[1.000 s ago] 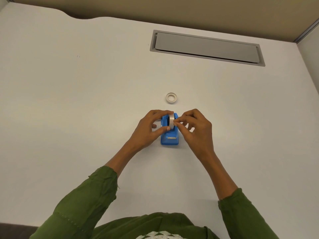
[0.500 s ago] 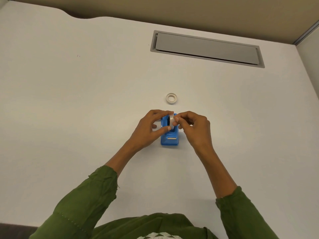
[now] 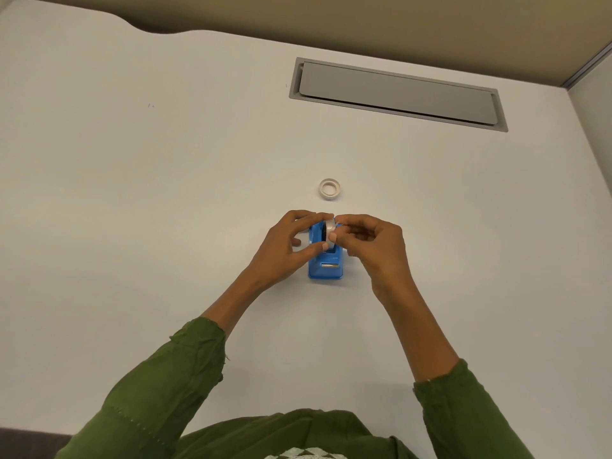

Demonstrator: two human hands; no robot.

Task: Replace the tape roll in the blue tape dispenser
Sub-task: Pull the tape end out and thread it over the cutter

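From the head view, my left hand (image 3: 284, 246) grips the tape roll (image 3: 330, 230) seated upright in the blue tape dispenser (image 3: 326, 265), and my right hand (image 3: 374, 245) pinches at its edge. I judge the swap mostly done: a spent core (image 3: 330, 189) lies near on the desk (image 3: 132, 193), and the tape end still needs drawing to the cutter.

The tape dispenser (image 3: 325, 260) stands on the bench (image 3: 132, 193) right in front of you, your left hand (image 3: 287, 250) on its left, your right hand (image 3: 371, 246) on its right. A spare ring (image 3: 330, 189) lies just behind it, and the cable hatch (image 3: 397, 93) sits well beyond.

A blue dispenser (image 3: 325, 263), white tape roll (image 3: 330, 232), green sleeves (image 3: 185, 366), white desk (image 3: 132, 193).
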